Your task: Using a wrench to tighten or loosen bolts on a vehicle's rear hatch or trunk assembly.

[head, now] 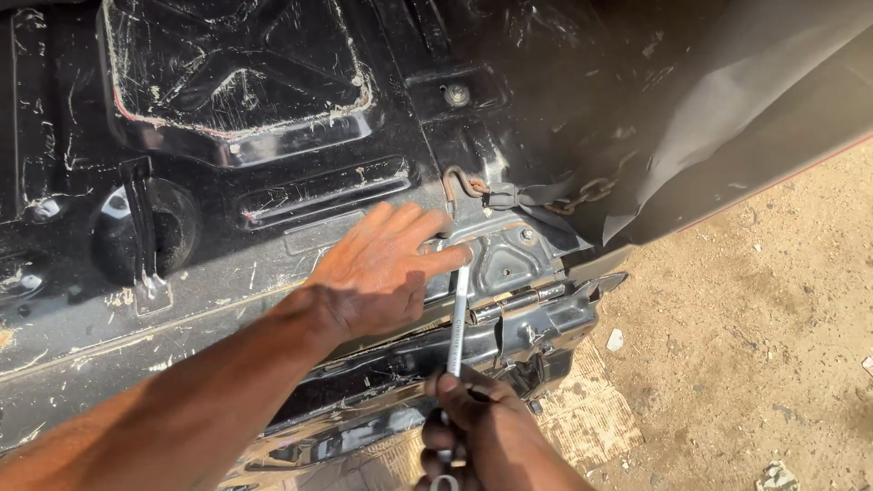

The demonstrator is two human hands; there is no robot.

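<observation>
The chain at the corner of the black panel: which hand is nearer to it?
Left. The left hand lies flat on the panel, its fingers just left of the chain. The right hand is lower, gripping the wrench.

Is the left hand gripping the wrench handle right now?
No, the left hand lies flat on the black metal panel at the wrench head; the right hand holds the handle.

An outdoor vehicle repair yard: scratched black vehicle bodywork (273, 182) with a hinge (518, 300) over bare sandy ground (755, 318).
</observation>
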